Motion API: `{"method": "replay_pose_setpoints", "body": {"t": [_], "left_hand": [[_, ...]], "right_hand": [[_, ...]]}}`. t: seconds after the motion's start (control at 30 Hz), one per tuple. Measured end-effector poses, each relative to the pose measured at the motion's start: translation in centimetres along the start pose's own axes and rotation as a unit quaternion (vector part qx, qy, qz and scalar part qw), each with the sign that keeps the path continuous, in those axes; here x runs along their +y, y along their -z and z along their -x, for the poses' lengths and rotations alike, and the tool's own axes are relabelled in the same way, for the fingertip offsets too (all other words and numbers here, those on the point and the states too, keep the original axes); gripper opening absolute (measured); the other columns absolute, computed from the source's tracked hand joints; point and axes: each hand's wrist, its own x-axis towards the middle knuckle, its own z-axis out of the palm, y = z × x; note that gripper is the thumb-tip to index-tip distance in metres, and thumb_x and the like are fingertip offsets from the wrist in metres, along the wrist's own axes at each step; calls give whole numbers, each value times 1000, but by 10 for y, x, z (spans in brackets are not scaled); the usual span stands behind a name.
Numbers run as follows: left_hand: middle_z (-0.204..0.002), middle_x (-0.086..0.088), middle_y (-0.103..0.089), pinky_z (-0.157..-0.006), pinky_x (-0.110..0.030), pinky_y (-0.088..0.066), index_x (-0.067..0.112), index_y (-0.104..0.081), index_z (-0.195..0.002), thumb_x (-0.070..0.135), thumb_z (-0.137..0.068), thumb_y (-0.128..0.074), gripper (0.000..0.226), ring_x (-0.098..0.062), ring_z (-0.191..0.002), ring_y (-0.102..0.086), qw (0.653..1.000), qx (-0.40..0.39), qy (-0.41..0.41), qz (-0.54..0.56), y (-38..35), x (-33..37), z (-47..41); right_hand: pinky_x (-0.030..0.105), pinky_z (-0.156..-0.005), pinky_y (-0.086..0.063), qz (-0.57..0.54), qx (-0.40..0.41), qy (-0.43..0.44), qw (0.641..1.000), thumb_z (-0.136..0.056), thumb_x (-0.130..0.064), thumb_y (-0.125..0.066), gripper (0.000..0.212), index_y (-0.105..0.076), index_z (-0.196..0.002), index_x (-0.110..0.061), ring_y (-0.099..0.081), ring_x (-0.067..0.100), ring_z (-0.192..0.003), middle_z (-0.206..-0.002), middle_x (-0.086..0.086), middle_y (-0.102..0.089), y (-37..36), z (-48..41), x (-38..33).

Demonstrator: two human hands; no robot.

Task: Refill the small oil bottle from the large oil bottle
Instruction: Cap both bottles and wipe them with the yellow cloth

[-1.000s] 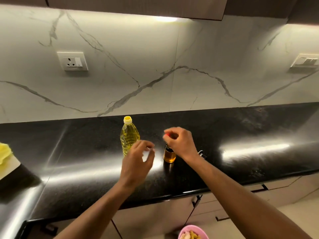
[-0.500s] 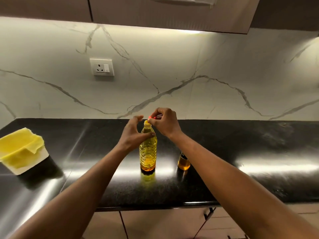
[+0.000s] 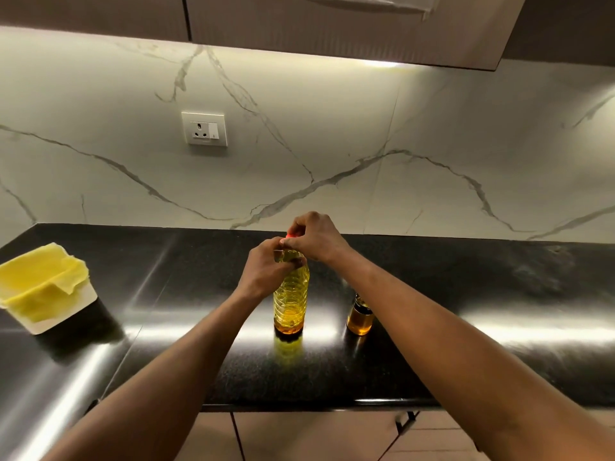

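My L hand (image 3: 268,272) grips big oil bottle (image 3: 290,299) neck; R hand (image 3: 317,239) pinches red bit (image 3: 290,234), prob. touching cap.

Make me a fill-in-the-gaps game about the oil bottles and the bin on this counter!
1. The left hand and right hand meet at the ___ of the large oil bottle.
2. The small oil bottle stands on the large one's ___ side.
3. The bin has a ___ liner.
4. The counter is ___.

Missing words: top, right, yellow, black.
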Motion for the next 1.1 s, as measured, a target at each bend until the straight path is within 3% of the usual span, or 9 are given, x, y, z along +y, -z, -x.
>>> {"method": "replay_pose_setpoints", "body": {"t": [0.13,0.3,0.4,0.5,0.63,0.77,0.93,1.1], "left_hand": [[-99,10,-74,-76,-20,-55,20,-73,-115,29,-82,-89,38,-3,-95,-69,1000,5,15,12,0,-2,-1],[-101,4,-75,-83,-31,-62,16,-73,-116,29,-80,-90,42,-8,-95,-71,1000,15,26,8,2,-4,-3],[-100,6,-75,-84,-34,-62,19,-73,-115,34,-78,-91,44,-8,-94,-71,1000,21,9,-6,3,-5,-1],[-114,6,-71,-88,-33,-61,23,-66,-125,44,-73,-92,61,-9,-104,-68,1000,24,-16,-7,6,-4,-2],[-136,-3,-60,-99,-36,-48,22,-58,-137,63,-74,-83,79,-18,-124,-54,987,94,-82,-97,2,7,-5],[-130,2,-58,-89,-34,-32,27,-62,-128,53,-84,-76,53,-16,-118,-48,957,156,-169,-177,-23,40,2],[-120,4,-63,-88,-35,-43,26,-64,-121,40,-92,-70,33,-15,-106,-57,947,50,-257,-188,-79,61,24],[-127,6,-59,-96,-34,-46,29,-60,-127,37,-93,-68,36,-15,-114,-57,938,-59,-257,-227,-138,51,45]], "right_hand": [[27,-75,-61,1,10,-20,1000,-89,-35,-85,35,-76,-104,-5,-70,17,-83,-97,10,-76,-1,-4,-1],[28,-75,-61,-1,28,-10,1000,-87,-40,-86,40,-77,-103,-4,-71,17,-83,-97,12,-76,-8,-3,-1],[32,-80,-63,10,30,4,1000,-86,-51,-83,51,-75,-111,-8,-74,21,-91,-102,9,-76,-8,2,1],[38,-83,-64,8,52,-2,999,-89,-63,-74,66,-69,-127,-9,-74,21,-97,-113,9,-75,-4,11,4],[35,-78,-63,-40,131,-18,990,-99,-54,-66,49,-71,-120,-10,-72,18,-92,-111,7,-75,10,23,20],[28,-76,-60,-77,162,-46,983,-103,-40,-67,32,-73,-110,-10,-69,14,-87,-104,5,-73,29,43,49],[17,-77,-51,-119,177,-139,967,-103,-32,-67,20,-73,-109,-13,-65,2,-86,-95,-5,-70,48,80,102],[20,-82,-50,-178,218,-277,919,-98,-23,-73,11,-78,-106,-16,-68,3,-94,-99,-6,-75,53,129,163]]}}
